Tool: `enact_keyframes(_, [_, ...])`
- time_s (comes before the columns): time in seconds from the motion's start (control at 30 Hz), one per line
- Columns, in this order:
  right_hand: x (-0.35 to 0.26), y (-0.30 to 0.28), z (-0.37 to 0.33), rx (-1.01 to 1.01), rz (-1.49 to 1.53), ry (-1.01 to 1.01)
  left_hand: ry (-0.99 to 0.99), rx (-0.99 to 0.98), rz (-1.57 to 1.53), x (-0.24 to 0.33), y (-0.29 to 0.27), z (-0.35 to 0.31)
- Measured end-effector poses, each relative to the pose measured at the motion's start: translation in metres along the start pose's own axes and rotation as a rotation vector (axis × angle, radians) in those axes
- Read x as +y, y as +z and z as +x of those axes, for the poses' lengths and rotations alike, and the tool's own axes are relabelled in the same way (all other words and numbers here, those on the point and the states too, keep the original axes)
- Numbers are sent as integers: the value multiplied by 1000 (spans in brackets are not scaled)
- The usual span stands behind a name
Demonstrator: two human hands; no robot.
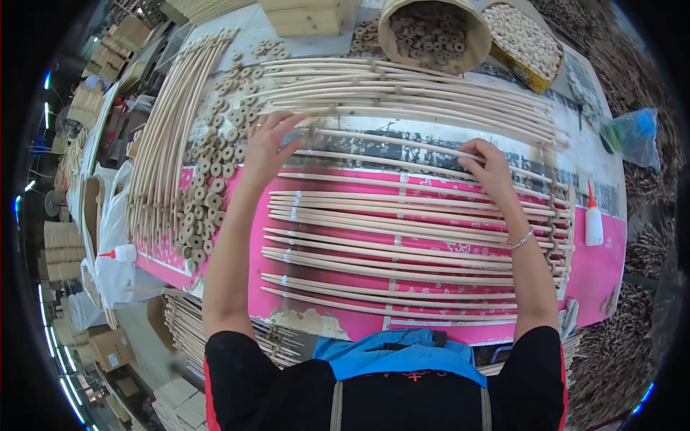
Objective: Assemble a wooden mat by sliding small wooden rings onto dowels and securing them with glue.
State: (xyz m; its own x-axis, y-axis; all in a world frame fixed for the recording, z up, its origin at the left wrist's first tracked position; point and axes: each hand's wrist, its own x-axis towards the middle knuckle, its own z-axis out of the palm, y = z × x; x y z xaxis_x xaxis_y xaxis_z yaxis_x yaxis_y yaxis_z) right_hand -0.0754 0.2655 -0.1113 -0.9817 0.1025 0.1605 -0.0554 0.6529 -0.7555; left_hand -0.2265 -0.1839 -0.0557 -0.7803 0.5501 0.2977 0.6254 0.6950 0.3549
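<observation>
Thin pale wooden rods [402, 231] lie side by side across the pink part of the table. My right hand [490, 167] has its fingers curled round one wooden rod [424, 146] at the upper edge of this row. Near that rod's left end is my left hand [272, 144], thumb and fingers apart, nothing plainly held; the spot by its fingertips is blurred. Brown wooden rings [208, 190] lie loose in a heap beside my left forearm. At the right, similar rings sit on the rod ends, close to a wooden strip [571, 230].
Farther back are more rods [424, 90], a round tub [388, 43] of rings and a yellow container [535, 77] of pale beads. Glue bottles with red tips stand at the right [594, 224] and lie at the left [123, 253]. A bundle of rods [172, 136] lies left.
</observation>
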Motion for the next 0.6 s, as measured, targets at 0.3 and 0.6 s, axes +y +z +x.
enact_keyframes(0.3, [-1, 2, 5, -51, 49, 64, -55, -96, -2, -7, 23, 7])
enact_keyframes(0.6, [1, 2, 15, -2, -252, -135, -93, -111, -54, -16, 36, 11])
